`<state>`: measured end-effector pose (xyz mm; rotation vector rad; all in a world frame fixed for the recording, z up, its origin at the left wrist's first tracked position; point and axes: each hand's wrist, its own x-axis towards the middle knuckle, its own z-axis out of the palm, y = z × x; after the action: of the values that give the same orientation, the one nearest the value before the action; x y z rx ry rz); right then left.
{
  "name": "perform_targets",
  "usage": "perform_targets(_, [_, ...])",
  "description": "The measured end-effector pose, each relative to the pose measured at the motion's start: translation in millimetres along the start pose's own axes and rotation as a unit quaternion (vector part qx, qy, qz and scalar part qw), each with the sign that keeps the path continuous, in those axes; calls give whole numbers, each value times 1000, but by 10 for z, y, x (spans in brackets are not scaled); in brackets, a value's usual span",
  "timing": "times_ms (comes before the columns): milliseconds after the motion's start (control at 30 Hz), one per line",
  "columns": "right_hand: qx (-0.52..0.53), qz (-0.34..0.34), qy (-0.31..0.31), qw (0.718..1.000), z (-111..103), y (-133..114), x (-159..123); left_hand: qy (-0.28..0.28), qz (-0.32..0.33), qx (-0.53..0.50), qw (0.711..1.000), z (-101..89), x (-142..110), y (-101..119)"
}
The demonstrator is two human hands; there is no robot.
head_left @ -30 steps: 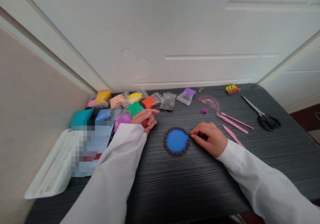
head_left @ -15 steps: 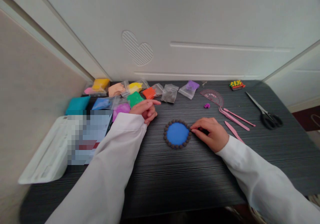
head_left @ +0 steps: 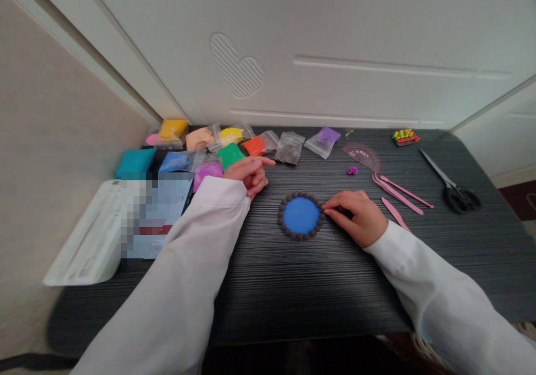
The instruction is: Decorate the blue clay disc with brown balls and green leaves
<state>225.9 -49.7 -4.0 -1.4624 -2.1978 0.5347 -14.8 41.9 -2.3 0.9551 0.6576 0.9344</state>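
A flat blue clay disc [head_left: 300, 215] lies on the dark table, edged by a ring of small dark brown clay balls [head_left: 302, 236]. My right hand [head_left: 358, 216] is at the ring's right side, thumb and forefinger closed in a pinch on one of the brown balls; the fingertips partly cover it. Left of the disc and above the table, my left hand [head_left: 250, 175] is apart from it, index finger stretched out and the other fingers loosely curled. Nothing shows in that hand. Close behind it is a green clay packet [head_left: 230, 154].
Several bagged clays, including an orange packet [head_left: 254, 145] and a grey bag [head_left: 290, 148], line the back. Rightward are a magenta clay bit [head_left: 352, 171], protractor [head_left: 363, 154], pink tools [head_left: 397, 193], scissors [head_left: 454, 188] and a small yellow-topped model [head_left: 405, 137]. A white tray [head_left: 90, 235] stands left.
The whole view has shifted slightly, so things sit a little higher and further right. Both hands keep nearly the same pose, the right still pinching at the ring's edge.
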Motion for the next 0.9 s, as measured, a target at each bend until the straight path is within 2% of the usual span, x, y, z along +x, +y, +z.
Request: perform_targets(900, [-11, -2, -13, 1000, -1, -6, 9, 14, -6, 6, 1000, 19, 8, 1])
